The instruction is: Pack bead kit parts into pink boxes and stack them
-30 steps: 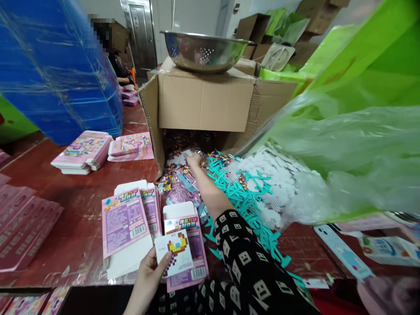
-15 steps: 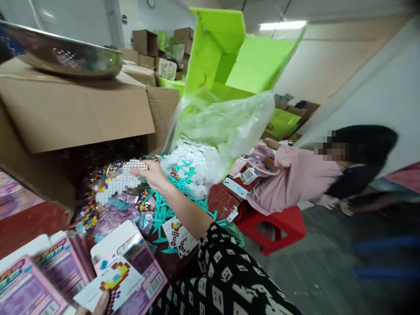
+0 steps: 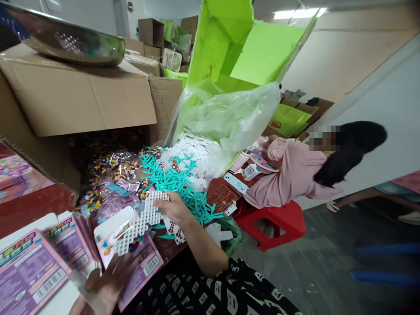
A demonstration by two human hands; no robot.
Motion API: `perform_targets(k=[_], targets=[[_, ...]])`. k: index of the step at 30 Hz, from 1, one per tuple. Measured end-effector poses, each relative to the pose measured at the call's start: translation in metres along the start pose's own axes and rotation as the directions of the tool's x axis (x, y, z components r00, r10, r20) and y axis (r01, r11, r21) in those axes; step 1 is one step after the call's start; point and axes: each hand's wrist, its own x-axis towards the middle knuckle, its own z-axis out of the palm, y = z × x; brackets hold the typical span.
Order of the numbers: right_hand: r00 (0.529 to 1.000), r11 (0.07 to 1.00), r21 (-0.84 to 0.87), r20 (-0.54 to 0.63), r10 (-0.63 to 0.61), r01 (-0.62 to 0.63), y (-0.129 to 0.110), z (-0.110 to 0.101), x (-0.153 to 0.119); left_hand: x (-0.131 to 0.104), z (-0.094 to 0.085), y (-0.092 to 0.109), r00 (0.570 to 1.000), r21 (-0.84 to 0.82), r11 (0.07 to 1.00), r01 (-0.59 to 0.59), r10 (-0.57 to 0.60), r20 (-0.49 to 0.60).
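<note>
My right hand pinches one end of a white perforated grid board. The board slants down toward my left hand, above an upright open purple box. Colourful beads show at the board's lower end. My left hand is blurred, its fingers stretched out by that box's front. A pale, smeared strip crosses the left hand; I cannot make out what it is. Left of it stand more purple printed boxes. A printed pattern card lies partly behind my right hand.
Turquoise plastic sticks and white grid boards heap before a tipped green carton. Bead bags lie left. A metal bowl rests on a cardboard box. At right, a person sits near a red stool.
My right hand has brought the grid board down and nearer, from the bead bags to the purple box. My left hand has moved up; the pattern card no longer shows plainly in it.
</note>
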Motion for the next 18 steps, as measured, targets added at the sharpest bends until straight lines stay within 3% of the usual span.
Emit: perform_targets(k=[3, 6, 9, 12, 15, 18], targets=[[0.996, 0.997, -0.054, -0.066, -0.066, 0.062, 0.005, 0.009, 0.0, -0.011, 0.022, 0.003, 0.995, 0.042, 0.997, 0.068, -0.065, -0.082], [0.993, 0.996, -0.006, -0.085, -0.086, 0.086, 0.015, 0.025, -0.003, -0.012, 0.036, -0.002, 0.989, 0.185, 0.982, -0.034, 0.06, -0.135], [0.997, 0.997, 0.066, -0.064, -0.035, 0.04, 0.028, 0.038, -0.009, -0.009, 0.033, -0.008, 0.93, 0.398, 0.892, -0.216, 0.312, -0.194], [0.999, 0.999, 0.036, -0.044, -0.01, 0.011, 0.037, 0.043, -0.018, -0.008, 0.023, -0.011, 0.862, 0.611, 0.761, -0.218, 0.444, -0.245], [0.998, 0.989, -0.136, 0.039, -0.052, 0.057, 0.039, 0.04, -0.027, -0.009, 0.016, -0.011, 0.818, 0.707, 0.667, -0.235, 0.529, -0.226], [0.99, 0.93, -0.349, 0.12, -0.074, 0.112, 0.033, 0.03, -0.034, -0.008, 0.014, -0.011, 0.803, 0.745, 0.595, -0.301, 0.58, -0.139]])
